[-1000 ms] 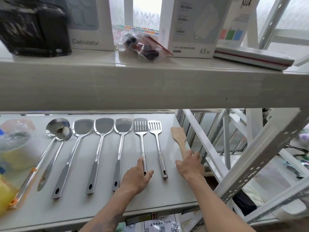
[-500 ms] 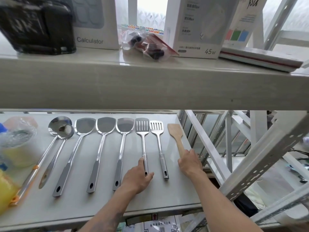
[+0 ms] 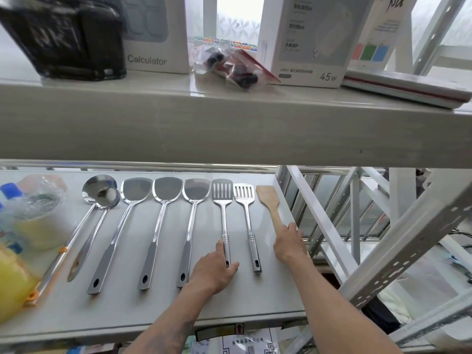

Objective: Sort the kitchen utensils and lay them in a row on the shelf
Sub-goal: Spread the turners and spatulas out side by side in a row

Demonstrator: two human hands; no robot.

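Steel utensils lie side by side on the lower shelf (image 3: 255, 297), handles toward me. From the left: two ladles (image 3: 102, 198), three solid turners (image 3: 166, 190), then two slotted turners. My left hand (image 3: 214, 270) rests on the handle end of the longer slotted turner (image 3: 222, 192), thumb and fingers around it. The shorter slotted turner (image 3: 244, 194) lies free just right of it. My right hand (image 3: 290, 242) covers and grips the handle of a wooden spatula (image 3: 268, 198) at the row's right end, near the shelf's right edge.
A clear plastic container (image 3: 38, 215), a blue-capped bottle (image 3: 11, 191) and a yellow object (image 3: 12, 284) crowd the shelf's left end. The upper shelf (image 3: 229, 129) overhangs, carrying boxes, a black bag and a plastic pouch. White rack struts (image 3: 398, 241) slant at the right.
My right hand has pushed the wooden spatula farther back, so its blade now lines up nearer the other utensil heads. My left hand has stayed on the slotted turner's handle.
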